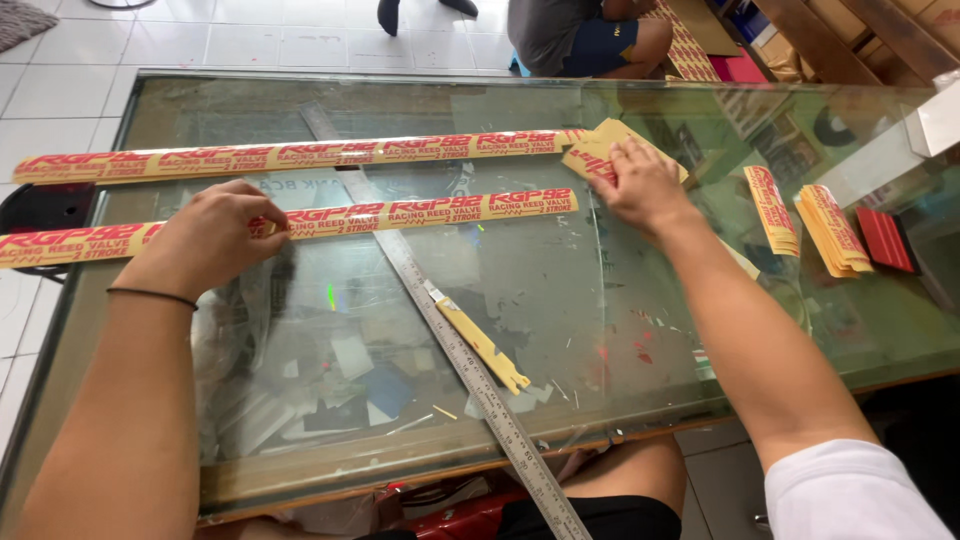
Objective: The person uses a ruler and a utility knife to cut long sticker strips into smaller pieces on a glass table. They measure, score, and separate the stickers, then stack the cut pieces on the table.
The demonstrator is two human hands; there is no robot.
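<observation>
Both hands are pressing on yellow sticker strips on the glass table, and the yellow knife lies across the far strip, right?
Not quite. The head view shows the knife lying near the front edge beside the steel ruler, clear of both strips. The left hand does rest on the near strip, the right hand on cut stickers.

Glass surface (620, 300) between forearms mostly open: room right of steel ruler (450, 340), toward near edge. Ruler runs diagonally from far left to near edge, crossing under lower sticker strip (400, 212). Yellow knife (480, 345) lies just beside ruler. Upper strip (290, 155) spans far side. Sticker stacks (805, 212) and red block (885, 240) crowd right end. Seated person (585, 35) beyond far edge.
</observation>
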